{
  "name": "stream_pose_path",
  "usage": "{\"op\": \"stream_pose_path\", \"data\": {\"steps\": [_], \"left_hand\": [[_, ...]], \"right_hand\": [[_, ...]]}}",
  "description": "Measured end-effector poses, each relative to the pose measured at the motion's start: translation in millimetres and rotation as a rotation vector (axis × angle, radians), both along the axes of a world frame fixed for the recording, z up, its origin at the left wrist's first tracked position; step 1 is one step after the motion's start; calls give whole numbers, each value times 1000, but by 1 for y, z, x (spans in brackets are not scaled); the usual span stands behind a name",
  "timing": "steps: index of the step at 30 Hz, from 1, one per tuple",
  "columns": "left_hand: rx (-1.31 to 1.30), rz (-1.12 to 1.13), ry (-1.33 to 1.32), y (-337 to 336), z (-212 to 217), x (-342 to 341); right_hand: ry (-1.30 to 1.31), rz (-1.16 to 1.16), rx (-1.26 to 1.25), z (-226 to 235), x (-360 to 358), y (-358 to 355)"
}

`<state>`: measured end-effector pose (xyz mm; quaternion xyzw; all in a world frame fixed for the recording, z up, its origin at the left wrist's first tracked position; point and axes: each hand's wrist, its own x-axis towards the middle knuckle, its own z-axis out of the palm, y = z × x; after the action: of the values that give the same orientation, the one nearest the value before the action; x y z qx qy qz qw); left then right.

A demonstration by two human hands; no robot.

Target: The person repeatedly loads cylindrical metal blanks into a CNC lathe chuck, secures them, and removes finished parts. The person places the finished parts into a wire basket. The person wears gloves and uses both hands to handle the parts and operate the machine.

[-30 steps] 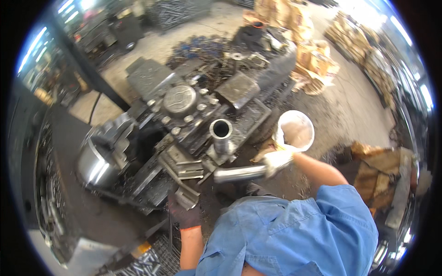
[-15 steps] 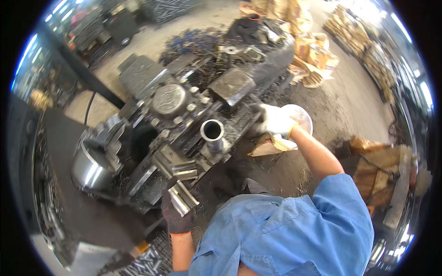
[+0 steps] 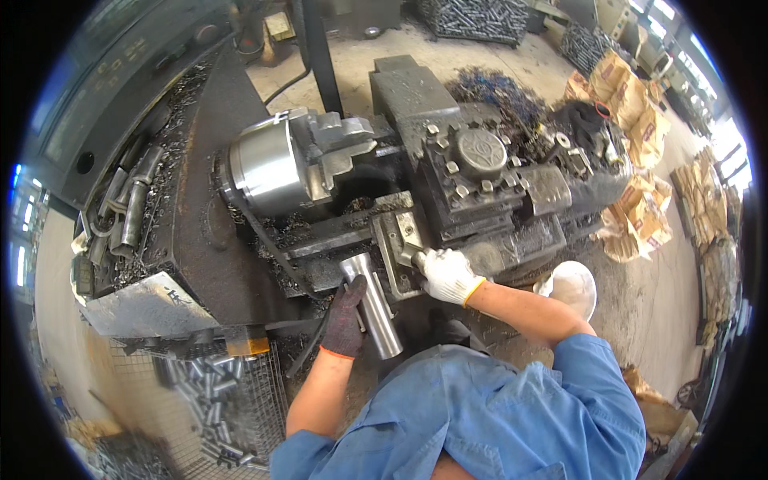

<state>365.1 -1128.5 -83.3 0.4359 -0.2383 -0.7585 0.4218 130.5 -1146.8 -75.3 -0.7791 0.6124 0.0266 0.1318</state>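
Observation:
My left hand (image 3: 346, 316), in a dark glove with an orange cuff, grips a shiny steel cylinder (image 3: 376, 312) at the front of a lathe. The cylinder is tilted, its upper end leaning left. A bright edge beside it may belong to a second piece; I cannot tell. My right hand (image 3: 450, 276), in a white glove with a yellow cuff, is closed around a grey metal part with a rounded end (image 3: 418, 259), beside a slotted metal plate (image 3: 394, 250) on the carriage. Most of that part is hidden by the glove. Beyond stand the chuck (image 3: 268, 164) and the bolted tool post (image 3: 480, 152).
A white bucket (image 3: 572, 290) stands right of my forearm. Below left, a wire basket (image 3: 276, 392) holds many short steel pieces. Metal tubes (image 3: 136, 204) lie among chips on the left tray. Brown paper sacks (image 3: 640, 212) and blue-tinged swarf (image 3: 496, 96) are beyond the lathe.
The view has swung left. My right hand has come from beside the bucket to the carriage and closed on the grey part. My left hand still holds the steel cylinder, now tilted more upright.

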Motion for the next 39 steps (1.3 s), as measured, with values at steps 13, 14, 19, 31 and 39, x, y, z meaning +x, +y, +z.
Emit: {"op": "stream_pose_path", "data": {"steps": [13,14,19,31,39], "left_hand": [[-788,392,169,-90,80,-50],[-897,382,2,-90,80,-39],[-466,279,-133,-43,18,20],[-50,1231,-253,102,-106,175],[20,1051,-141,104,-103,210]], "right_hand": [[-862,48,178,166,6,-107],[-656,77,93,182,-17,-119],[266,349,-357,204,-72,-224],[-122,395,276,98,-60,-317],[-68,280,212,98,-48,-308]]}}
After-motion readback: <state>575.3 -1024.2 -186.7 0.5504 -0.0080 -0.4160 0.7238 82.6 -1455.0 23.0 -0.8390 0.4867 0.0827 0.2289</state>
